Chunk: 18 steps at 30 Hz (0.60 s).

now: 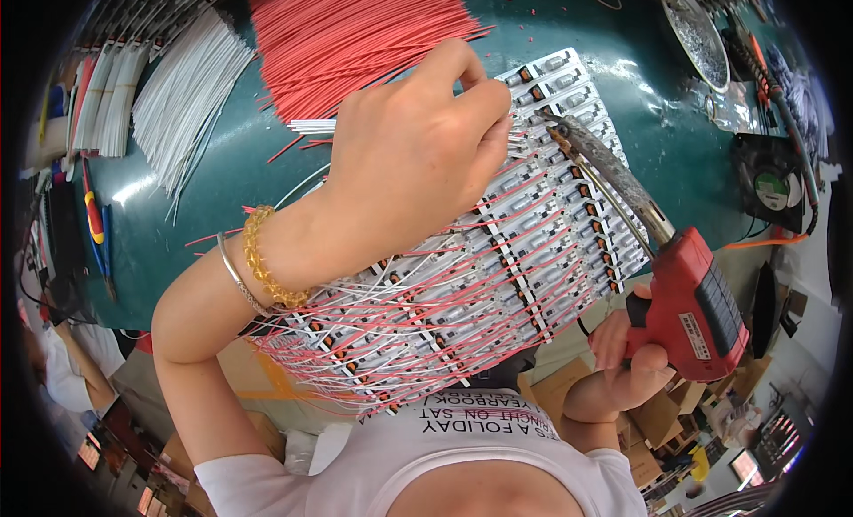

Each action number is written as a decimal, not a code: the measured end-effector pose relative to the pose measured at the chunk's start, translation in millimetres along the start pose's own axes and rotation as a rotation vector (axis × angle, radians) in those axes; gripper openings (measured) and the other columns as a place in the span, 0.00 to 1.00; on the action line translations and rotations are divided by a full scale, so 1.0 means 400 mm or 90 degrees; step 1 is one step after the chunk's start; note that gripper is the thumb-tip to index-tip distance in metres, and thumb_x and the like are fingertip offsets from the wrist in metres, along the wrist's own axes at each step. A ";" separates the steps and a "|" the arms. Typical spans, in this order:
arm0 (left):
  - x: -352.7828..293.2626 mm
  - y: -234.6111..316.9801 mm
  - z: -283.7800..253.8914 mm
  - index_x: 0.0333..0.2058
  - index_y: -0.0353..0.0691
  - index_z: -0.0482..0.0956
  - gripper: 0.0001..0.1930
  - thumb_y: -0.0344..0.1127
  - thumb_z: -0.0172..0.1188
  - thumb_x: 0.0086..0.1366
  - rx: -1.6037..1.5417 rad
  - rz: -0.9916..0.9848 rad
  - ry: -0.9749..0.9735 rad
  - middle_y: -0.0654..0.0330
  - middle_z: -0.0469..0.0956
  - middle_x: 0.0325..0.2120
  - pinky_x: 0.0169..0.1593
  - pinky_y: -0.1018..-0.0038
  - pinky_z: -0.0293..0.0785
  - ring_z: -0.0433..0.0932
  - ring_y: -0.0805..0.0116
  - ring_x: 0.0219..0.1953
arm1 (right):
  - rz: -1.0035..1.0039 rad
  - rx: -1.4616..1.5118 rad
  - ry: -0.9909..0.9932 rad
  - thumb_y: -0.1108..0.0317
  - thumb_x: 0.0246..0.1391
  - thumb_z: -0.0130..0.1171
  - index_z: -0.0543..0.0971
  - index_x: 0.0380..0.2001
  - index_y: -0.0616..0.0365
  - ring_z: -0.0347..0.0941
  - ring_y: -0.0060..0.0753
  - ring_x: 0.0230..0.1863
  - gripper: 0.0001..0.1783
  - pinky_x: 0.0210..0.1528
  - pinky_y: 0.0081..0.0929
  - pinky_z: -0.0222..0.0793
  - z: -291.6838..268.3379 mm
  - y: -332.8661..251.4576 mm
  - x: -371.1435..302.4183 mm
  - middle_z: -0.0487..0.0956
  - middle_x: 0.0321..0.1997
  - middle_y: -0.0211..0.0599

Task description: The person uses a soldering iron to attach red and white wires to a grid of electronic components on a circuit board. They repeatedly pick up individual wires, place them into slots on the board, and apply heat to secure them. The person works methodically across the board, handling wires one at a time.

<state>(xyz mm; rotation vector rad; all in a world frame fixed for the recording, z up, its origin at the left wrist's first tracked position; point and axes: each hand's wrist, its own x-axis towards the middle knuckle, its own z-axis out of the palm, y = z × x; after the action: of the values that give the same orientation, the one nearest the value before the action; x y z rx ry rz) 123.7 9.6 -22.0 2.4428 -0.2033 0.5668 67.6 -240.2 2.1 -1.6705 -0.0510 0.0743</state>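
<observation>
My right hand (633, 353) grips a red soldering gun (689, 304) by its handle. Its dark, crusted tip lies over the upper part of a panel of small circuit boards (533, 242), with a thin metal tube beside it. Close to that tip, my left hand (422, 148) is closed in a pinch above the panel. A small bundle of white wires (311, 126) sticks out from under this hand; its fingertips are partly hidden. Many red and white wires (391, 317) trail from the boards toward the panel's near left edge.
A large pile of red wires (360, 37) lies at the back, with white wires (191, 91) left of it. A metal dish (697, 37) and a small fan (769, 181) are at the right. A screwdriver (92, 217) lies far left on the green tabletop (142, 268).
</observation>
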 end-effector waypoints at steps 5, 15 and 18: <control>0.001 0.000 -0.004 0.23 0.39 0.76 0.03 0.28 0.62 0.50 0.007 -0.005 -0.006 0.62 0.72 0.26 0.20 0.74 0.66 0.71 0.68 0.18 | -0.008 -0.026 -0.004 0.40 0.49 0.55 0.62 0.47 0.77 0.57 0.16 0.07 0.44 0.11 0.15 0.53 0.011 -0.004 0.001 0.62 0.08 0.24; -0.001 0.003 -0.002 0.23 0.39 0.76 0.03 0.28 0.62 0.50 0.017 -0.008 -0.009 0.62 0.72 0.26 0.20 0.74 0.67 0.72 0.67 0.19 | 0.015 0.003 -0.038 0.39 0.48 0.54 0.62 0.47 0.78 0.57 0.16 0.07 0.45 0.12 0.14 0.53 0.001 -0.007 0.002 0.63 0.08 0.24; 0.000 0.007 -0.003 0.23 0.39 0.76 0.03 0.28 0.62 0.50 0.017 -0.016 -0.012 0.62 0.73 0.26 0.21 0.73 0.67 0.72 0.66 0.19 | 0.014 0.002 -0.036 0.40 0.49 0.54 0.62 0.48 0.78 0.57 0.16 0.07 0.45 0.12 0.15 0.54 0.003 -0.007 0.002 0.63 0.08 0.25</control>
<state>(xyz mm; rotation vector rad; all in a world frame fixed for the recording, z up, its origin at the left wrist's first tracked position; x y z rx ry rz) 122.5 8.2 -19.4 2.4735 -0.1728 0.5396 68.1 -238.6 4.6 -1.6653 -0.0759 0.1382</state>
